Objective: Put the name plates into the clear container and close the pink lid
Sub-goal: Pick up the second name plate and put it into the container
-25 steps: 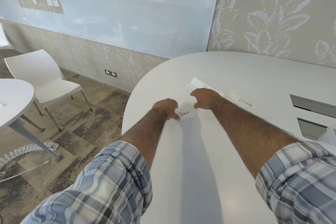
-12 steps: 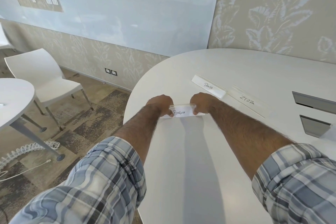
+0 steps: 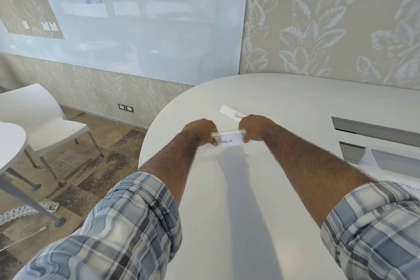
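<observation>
A clear acrylic name plate reading PENGUIN (image 3: pixel 228 139) is held upright just above the white table (image 3: pixel 227 200). My left hand (image 3: pixel 201 130) pinches its left end and my right hand (image 3: pixel 254 128) pinches its right end. Behind my right hand a second name plate reading PANDA (image 3: pixel 230 112) lies flat on the table, partly hidden by that hand. A clear container edge (image 3: pixel 386 161) shows at the right, by the table's cable slots. No pink lid is in view.
Two grey cable slots (image 3: pixel 375 130) are set into the table at the right. A paper with writing (image 3: pixel 409 186) lies near the right edge. A white chair (image 3: pixel 38 118) and a round white table (image 3: pixel 11 150) stand on the left, over patterned carpet.
Both hands closed on the ends of the PENGUIN plate and raised it from flat to upright, pulling it slightly toward me. The view shifted right, hiding the ZEBRA plate.
</observation>
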A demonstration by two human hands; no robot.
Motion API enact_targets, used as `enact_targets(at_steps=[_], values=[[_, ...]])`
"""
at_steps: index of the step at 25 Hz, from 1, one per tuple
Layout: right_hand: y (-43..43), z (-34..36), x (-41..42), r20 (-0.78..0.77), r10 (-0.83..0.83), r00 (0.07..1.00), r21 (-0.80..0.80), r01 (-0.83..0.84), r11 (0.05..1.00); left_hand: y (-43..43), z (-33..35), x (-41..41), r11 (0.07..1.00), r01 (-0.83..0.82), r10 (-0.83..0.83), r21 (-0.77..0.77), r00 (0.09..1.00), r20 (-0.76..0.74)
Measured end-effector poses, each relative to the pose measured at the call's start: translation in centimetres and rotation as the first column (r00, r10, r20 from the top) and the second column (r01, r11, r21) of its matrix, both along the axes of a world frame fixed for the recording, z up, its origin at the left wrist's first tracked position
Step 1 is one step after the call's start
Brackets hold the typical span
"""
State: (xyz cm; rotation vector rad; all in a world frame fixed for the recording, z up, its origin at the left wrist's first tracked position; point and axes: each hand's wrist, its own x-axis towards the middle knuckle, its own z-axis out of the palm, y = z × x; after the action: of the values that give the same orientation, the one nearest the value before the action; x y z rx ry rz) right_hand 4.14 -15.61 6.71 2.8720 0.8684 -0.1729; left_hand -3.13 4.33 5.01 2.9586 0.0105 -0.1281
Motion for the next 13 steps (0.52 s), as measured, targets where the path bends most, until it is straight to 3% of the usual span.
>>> enact_targets(at_steps=[13], values=[[-20.3,6.3,-4.3,0.114,-0.189,0.975,0.023,0.188,0.982,-18.6,5.4,0.7,0.975,0.221,-0.22,0.005,0.972,0.081]])
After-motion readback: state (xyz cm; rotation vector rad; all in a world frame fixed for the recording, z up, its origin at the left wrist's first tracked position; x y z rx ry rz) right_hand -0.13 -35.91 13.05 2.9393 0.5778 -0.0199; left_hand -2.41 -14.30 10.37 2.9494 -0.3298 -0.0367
